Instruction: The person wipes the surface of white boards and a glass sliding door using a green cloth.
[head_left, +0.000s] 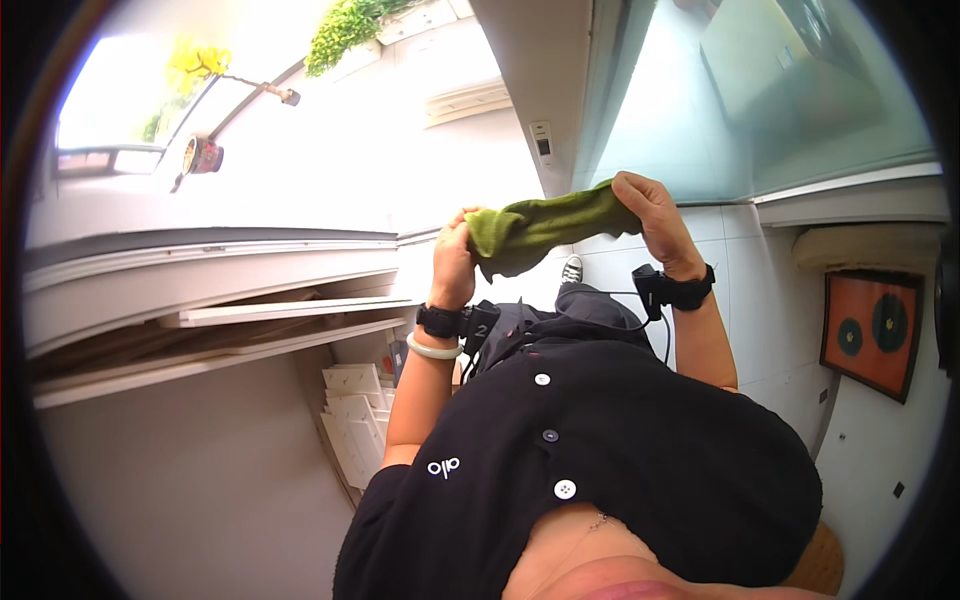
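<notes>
A green cloth (559, 229), bunched and wrinkled, stretches between my two hands in front of my body. My left hand (454, 259) grips its left end, where the fabric is folded over. Its right end is in my right hand (660, 221), which is raised slightly higher, with the fist closed around the cloth. The lower edge of the cloth hangs loose between them. Each wrist wears a black strap with a device, and cables run from them.
A glass panel (825, 112) stands at upper right, beside a pillar bearing a small control unit (541, 142). A ledge (225, 262) runs along the left, with white boards (356, 420) stacked below. Potted greenery (341, 37) stands beyond. A framed picture (872, 334) is at right.
</notes>
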